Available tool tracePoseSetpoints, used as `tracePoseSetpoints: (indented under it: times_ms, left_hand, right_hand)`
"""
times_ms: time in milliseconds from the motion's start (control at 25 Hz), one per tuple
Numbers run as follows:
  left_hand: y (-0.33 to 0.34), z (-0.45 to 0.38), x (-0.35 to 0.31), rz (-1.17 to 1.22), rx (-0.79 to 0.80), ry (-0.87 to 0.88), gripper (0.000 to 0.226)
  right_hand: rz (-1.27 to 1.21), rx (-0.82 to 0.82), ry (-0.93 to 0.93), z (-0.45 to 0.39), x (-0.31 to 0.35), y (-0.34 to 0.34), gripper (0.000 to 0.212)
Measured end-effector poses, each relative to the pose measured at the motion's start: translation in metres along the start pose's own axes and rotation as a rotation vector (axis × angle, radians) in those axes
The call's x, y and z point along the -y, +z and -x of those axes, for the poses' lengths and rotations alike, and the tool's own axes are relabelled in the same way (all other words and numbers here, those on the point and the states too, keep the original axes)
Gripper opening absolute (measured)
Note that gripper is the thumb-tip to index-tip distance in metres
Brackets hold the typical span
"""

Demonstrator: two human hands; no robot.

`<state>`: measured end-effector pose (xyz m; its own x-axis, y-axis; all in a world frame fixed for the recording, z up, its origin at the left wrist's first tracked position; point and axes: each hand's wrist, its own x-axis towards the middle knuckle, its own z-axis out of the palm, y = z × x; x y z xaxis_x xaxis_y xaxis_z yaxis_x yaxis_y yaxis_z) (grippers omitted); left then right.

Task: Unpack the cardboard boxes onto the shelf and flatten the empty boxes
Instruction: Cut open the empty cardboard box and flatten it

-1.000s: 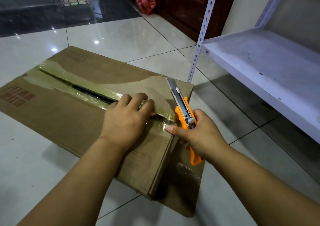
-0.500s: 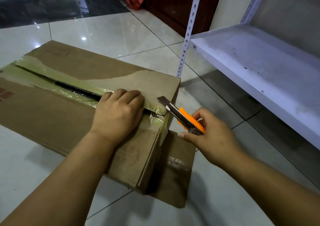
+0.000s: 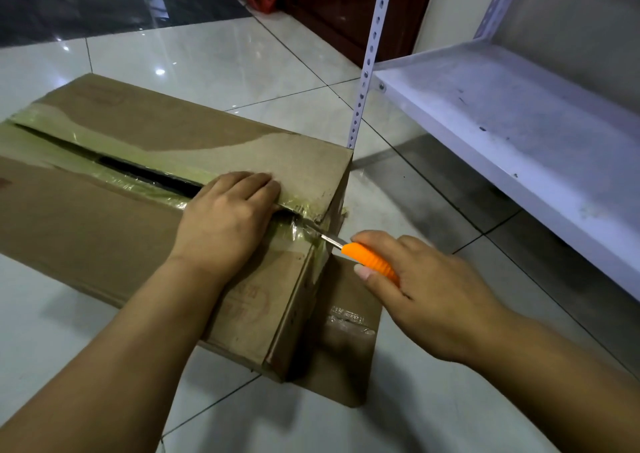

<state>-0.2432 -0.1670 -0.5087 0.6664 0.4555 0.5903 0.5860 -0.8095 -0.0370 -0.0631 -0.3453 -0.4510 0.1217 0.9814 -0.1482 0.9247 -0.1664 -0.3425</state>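
Head view, sole entry. Item: long brown cardboard box (image 3: 104, 230), lying flat on the pale tiled floor (image 3: 214, 61), its top seam covered with yellowish clear packing tape (image 3: 114, 178); the seam already gapes dark along its middle, while the tape at the near right end looks uncut. Item: my left hand (image 3: 227, 217), laid palm down on the top flaps beside the seam, fingers straight and pressing, nothing clasped. Item: my right hand (image 3: 426, 289), its grip curled round the orange plastic utility knife (image 3: 369, 257), thumb along the handle, the bare metal blade tip meeting the tape right at the box's end corner. Item: a loose brown cardboard flap (image 3: 346, 334) lying on the floor against the box's near end, with a scrap of clear tape on it. Item: white metal shelf (image 3: 502, 120) on a perforated upright post, standing just to the right of the box, bare and dusty where visible. Step in hand, as I judge it: slitting the last tape at the end of the seam; no unpacking has begun, and the contents are hidden. Next move calls for: drawing the blade through the corner tape away from my left fingers, shallow enough to spare what lies inside, then setting the knife down and lifting both flaps.
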Motion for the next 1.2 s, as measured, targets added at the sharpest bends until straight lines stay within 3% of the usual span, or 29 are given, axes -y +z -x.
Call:
tracePoseSetpoints:
  times_ms: [440,880,1040,1200]
  left_hand:
    - [-0.001,0.0,-0.002,-0.007,0.01,-0.015,0.03]
    - [-0.002,-0.003,-0.002,0.034,-0.022,-0.02,0.027]
    - [-0.008,-0.002,-0.002,0.145,0.055,-0.073,0.025]
    - [-0.017,0.0,0.004,0.379,0.188,-0.249,0.027]
  right_hand:
    - [0.183,-0.031,0.055,0.0,0.026,-0.004,0.038]
    - [0.261,-0.176,0.144,-0.014,0.002,0.006,0.047]
    - [0.167,-0.157,0.04,-0.012,0.006,0.006,0.048]
    - [0.074,-0.119,0.035,-0.012,-0.001,0.003,0.057]
